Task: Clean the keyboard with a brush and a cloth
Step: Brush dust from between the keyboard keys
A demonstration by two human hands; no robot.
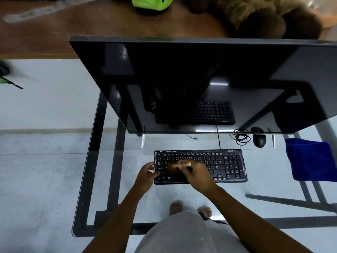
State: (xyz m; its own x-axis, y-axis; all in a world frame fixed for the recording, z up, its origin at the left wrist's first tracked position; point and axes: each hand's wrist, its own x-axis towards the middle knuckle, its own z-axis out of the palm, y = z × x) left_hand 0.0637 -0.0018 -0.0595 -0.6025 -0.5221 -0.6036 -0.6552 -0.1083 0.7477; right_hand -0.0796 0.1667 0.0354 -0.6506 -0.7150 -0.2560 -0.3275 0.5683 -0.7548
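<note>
A black keyboard (224, 165) lies on a glass desk, in front of a dark monitor. My right hand (197, 175) is over the keyboard's left half and grips a brush (179, 164) with a pale wooden handle. Its brown bristles, blurred, rest on the left-hand keys. My left hand (146, 172) grips the keyboard's left edge with thumb and fingers. A folded blue cloth (310, 158) lies on the desk to the right of the keyboard, apart from both hands.
The large monitor (191, 84) stands just behind the keyboard and leans over it. A black mouse (259, 139) with a coiled cable (241, 136) sits behind the keyboard's right end. The glass desk (109, 179) has a black frame; my feet show through it.
</note>
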